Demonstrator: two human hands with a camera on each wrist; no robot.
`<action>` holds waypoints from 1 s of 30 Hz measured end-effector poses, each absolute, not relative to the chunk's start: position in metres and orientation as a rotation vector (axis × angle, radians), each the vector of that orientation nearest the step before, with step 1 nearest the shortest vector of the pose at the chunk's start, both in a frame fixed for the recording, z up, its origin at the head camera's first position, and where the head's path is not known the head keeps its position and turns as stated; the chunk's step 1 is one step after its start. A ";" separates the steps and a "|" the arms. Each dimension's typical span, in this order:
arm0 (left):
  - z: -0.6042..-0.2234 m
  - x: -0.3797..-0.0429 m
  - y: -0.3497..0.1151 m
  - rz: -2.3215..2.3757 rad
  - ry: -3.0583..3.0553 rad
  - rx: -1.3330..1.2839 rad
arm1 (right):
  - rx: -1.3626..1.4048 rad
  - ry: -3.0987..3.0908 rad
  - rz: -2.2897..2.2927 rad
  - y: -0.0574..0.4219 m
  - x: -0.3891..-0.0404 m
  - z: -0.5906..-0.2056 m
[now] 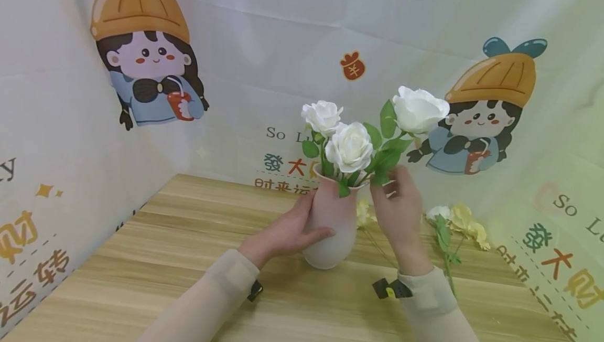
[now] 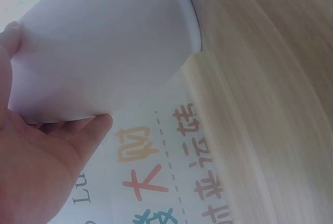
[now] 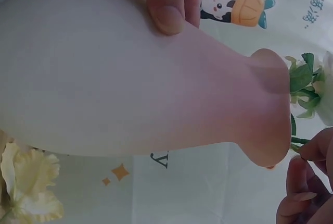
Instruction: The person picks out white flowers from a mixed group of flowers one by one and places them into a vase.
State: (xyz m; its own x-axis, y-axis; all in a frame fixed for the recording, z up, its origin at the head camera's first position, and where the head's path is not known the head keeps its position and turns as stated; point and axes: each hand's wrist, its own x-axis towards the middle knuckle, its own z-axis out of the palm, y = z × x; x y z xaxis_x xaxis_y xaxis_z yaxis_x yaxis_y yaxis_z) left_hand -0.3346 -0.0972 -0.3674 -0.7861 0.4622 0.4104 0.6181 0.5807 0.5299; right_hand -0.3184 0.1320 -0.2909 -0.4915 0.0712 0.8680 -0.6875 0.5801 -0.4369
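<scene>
A pink-and-white vase (image 1: pixel 332 221) stands upright on the table. My left hand (image 1: pixel 290 226) grips its side, the thumb across the front; in the left wrist view the same hand (image 2: pixel 41 166) wraps round the pale vase body (image 2: pixel 109 41). Two white roses, one lower (image 1: pixel 349 145) and one behind it (image 1: pixel 322 116), rise from the mouth. A third white rose (image 1: pixel 420 111) leans out to the right. Beside the rim my right hand (image 1: pixel 398 211) pinches a green stem (image 3: pixel 299 140), seen in the right wrist view. How deep that stem reaches is hidden.
Yellow flowers (image 1: pixel 464 221) and a white flower (image 1: pixel 439 212) with green stems lie on the wooden table (image 1: pixel 189 279) at the right. Another yellow flower (image 1: pixel 363 212) lies behind the vase. A printed cloth (image 1: pixel 264 59) hangs round the table's back and sides.
</scene>
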 end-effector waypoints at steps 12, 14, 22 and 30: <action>-0.368 -0.334 -0.096 -1.012 -2.565 -0.905 | 0.593 -1.972 0.786 0.135 -0.316 -0.286; -0.368 -0.335 -0.096 -1.017 -2.554 -0.913 | 0.611 -2.029 0.797 0.135 -0.315 -0.286; -0.368 -0.336 -0.096 -1.029 -2.548 -0.929 | 0.658 -1.996 0.872 0.134 -0.314 -0.285; -0.369 -0.335 -0.096 -1.029 -2.552 -0.925 | 0.807 -1.913 0.772 0.133 -0.317 -0.283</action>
